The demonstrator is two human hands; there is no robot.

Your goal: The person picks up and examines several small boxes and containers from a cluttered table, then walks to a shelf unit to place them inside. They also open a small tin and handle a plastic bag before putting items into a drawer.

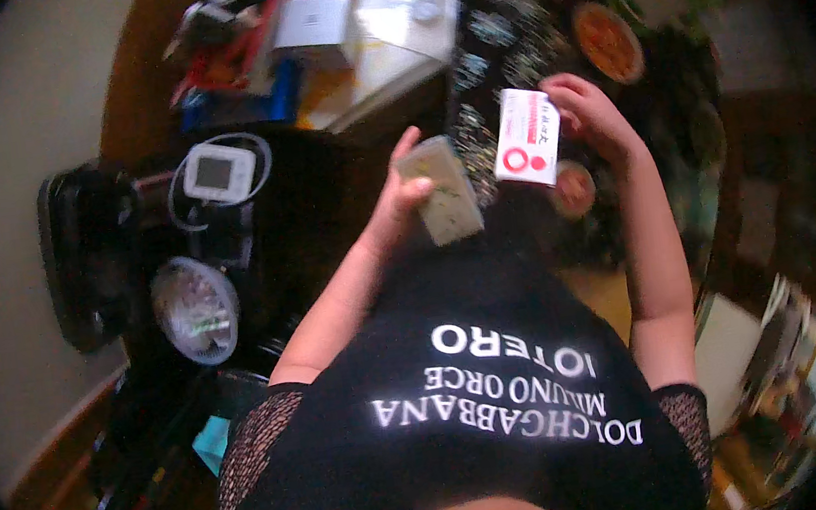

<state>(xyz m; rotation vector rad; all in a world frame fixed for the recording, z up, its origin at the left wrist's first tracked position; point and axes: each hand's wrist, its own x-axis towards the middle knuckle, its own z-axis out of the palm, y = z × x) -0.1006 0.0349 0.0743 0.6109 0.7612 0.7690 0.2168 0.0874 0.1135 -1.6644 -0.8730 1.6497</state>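
A flat, pale translucent box (449, 201) with a greenish pattern is held in my left hand (404, 187), thumb across its face. To its right, my right hand (580, 107) grips a white carton (527, 137) with red circles and printed writing by its upper right corner. The two items are apart, in front of my black T-shirt (474, 308). Behind the carton stretches a dark surface with a floral pattern (491, 26). The fingers behind both items are partly hidden.
At left lie a white monitor with a grey screen and a coiled tube (219, 172), and a white plastic basket (197, 309) of small items. A white box (314, 22) stands among clutter at the top. Round reddish dishes or patterns (608, 42) show at right, blurred.
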